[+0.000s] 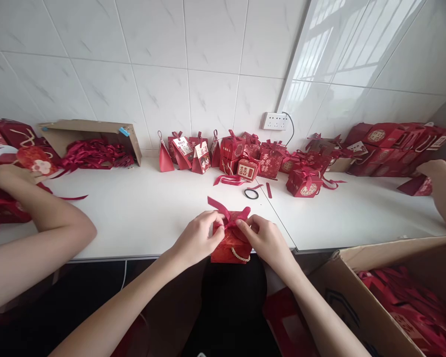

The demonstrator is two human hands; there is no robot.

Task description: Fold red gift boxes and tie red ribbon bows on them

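the person's left hand point(202, 234) and right hand point(263, 240) meet over a red box point(226, 254) at the front edge of the white table point(144, 213). on each hand, thumb and forefinger are closed in a pinch on the ribbon point(216, 204) tied over the top of the box, and one tail of it sticks up to the left. a twisted gold cord point(241, 256) hangs in a loop on the box's near side. beyond it lie a black ring point(251, 193) and a short red strip point(269, 190), near more red boxes point(270, 161) grouped by the tiled wall. a tray point(136, 144) of loose ribbons stands back left; a carton point(347, 282) with red ribbons in it stands low at the right. another person's arm point(55, 210) reaches in from the left, and a further arm point(444, 196) shows at the right edge.
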